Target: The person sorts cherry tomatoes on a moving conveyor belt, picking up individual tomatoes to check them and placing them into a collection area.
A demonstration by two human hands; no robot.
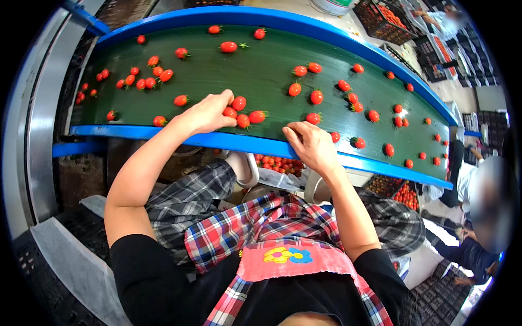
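Note:
My left hand (210,113) is over the near part of a green conveyor belt (261,81), thumb and forefinger apart. A red cherry tomato (230,112) lies in the gap between them, and a second tomato (239,103) is by the fingertip. Two more, one tomato (243,120) and another tomato (257,117) with green stem leaves, sit just right of the thumb. My right hand (312,144) is at the belt's near blue rail (244,142), fingers bent; what is under its palm is hidden. Beyond its fingertips lies a tomato (313,118).
Several tomatoes are scattered along the belt, with a loose green calyx (243,45) near the far blue rail (244,14). Tomatoes (277,164) fill a container below my hands. Black crates (383,22) stand beyond the belt. Other people (469,183) are at the right.

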